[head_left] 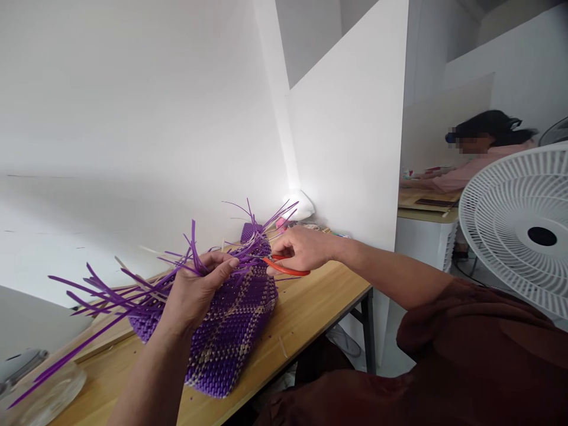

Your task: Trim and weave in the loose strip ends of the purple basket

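One left-pointing pair of scissors (277, 268)

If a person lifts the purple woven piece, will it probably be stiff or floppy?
The purple woven piece probably keeps some shape, since it looks tightly woven. Its loose strips seem fairly springy, as many stick out unsupported.

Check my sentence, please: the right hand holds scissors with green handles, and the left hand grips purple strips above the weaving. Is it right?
Not quite: the handles of the scissors are orange-red, not green, as the head view shows. The right hand does hold them, and the left hand grips purple strips above the weaving.
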